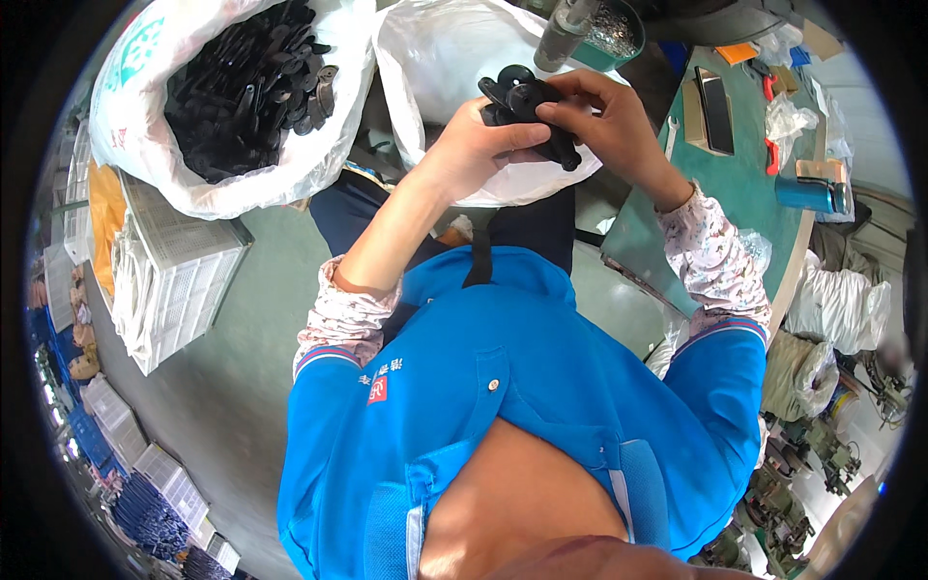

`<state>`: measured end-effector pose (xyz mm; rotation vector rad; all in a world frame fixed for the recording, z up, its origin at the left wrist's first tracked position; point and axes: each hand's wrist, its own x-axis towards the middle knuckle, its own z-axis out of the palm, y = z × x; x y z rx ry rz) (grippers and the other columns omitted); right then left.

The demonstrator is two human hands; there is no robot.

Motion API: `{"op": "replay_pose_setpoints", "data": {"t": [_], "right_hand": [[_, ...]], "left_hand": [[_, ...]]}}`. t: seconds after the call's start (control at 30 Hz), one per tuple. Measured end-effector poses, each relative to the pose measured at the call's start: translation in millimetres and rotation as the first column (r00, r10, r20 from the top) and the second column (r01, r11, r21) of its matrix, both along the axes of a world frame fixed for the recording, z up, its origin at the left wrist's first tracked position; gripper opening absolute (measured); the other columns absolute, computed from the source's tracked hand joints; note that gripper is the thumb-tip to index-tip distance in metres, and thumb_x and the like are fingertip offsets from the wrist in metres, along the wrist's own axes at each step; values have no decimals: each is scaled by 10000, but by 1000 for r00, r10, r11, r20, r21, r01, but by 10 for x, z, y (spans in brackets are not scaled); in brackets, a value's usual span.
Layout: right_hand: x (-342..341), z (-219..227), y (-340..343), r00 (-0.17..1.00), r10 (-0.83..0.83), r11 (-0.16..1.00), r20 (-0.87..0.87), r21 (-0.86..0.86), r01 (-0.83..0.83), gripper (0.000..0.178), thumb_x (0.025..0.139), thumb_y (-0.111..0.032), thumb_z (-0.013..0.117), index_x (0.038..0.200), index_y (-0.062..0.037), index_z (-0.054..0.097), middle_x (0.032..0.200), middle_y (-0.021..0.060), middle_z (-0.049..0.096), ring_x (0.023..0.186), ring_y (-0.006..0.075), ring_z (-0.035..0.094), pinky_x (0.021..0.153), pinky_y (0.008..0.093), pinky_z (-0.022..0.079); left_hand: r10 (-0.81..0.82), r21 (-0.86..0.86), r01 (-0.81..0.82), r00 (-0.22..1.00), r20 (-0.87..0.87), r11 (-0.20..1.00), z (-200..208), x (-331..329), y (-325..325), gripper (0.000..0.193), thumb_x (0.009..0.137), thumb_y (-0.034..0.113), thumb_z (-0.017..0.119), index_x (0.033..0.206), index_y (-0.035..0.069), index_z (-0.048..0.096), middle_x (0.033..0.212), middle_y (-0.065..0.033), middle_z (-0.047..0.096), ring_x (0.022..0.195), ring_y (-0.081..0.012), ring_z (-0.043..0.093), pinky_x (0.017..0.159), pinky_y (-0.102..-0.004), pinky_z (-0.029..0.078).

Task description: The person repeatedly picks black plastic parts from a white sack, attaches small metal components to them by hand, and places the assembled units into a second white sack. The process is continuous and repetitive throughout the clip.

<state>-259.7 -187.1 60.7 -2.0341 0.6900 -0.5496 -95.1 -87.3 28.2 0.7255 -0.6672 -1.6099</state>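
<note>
Several black, lever-like parts with round ends [527,97] are bunched between my hands, above a white plastic bag [425,58]. My left hand [471,150] is closed around the bunch from the left, its thumb across the near side. From the right, my right hand [614,126] pinches one of these black parts between thumb and fingers. How many pieces are in the bunch is hard to tell. To the left, another white bag [145,145] is filled with similar black parts [242,97].
A green worktable [715,184] on the right carries a wrench [671,137], a phone [713,108], red-handled tools [771,155] and a blue box [810,193]. A clear cup [565,34] stands by a green tub of small metal pieces [619,34]. White crates [184,280] stand at left.
</note>
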Motion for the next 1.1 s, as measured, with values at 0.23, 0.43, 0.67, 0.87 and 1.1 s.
{"op": "replay_pose_setpoints", "data": {"t": [0.23,0.43,0.67,0.87,1.1], "right_hand": [[51,-107,41,985,-133,939,107,331,91,238,867,-207,671,994,-6,657,836,90,678,715,116,644,614,217,493],[51,-152,-27,917,-164,943,364,332,36,236,937,-104,543,1148,-2,570,984,150,651,803,161,670,678,244,532],[-107,1,-50,952,-87,866,292,494,-72,253,952,-80,481,1182,-21,568,1005,86,647,916,164,641,825,277,502],[-75,156,-180,921,196,715,336,594,-369,375,949,-176,477,1284,-13,516,852,-2,552,763,80,509,720,219,406],[21,71,-134,887,315,758,337,473,-449,390,971,-304,505,1232,-21,562,925,2,596,880,82,552,809,233,432]], "left_hand": [[62,93,-60,998,-13,994,-36,55,21,295,830,122,690,1079,1,590,1016,-105,640,933,-200,638,852,-385,539],[95,79,-98,994,46,992,-74,121,34,382,850,160,669,1176,-7,560,1042,-136,635,955,-215,636,853,-394,539],[14,94,-5,995,-99,996,-103,140,27,443,871,204,641,1250,15,511,1088,-185,619,1037,-280,622,854,-456,537],[-178,-48,173,903,-391,984,-167,155,54,410,912,231,576,1227,-22,504,1095,-204,609,1043,-332,613,875,-552,507],[-344,-177,295,781,-522,939,-114,35,57,395,920,248,531,1178,-51,510,1038,-196,618,1049,-324,595,848,-585,496]]}}
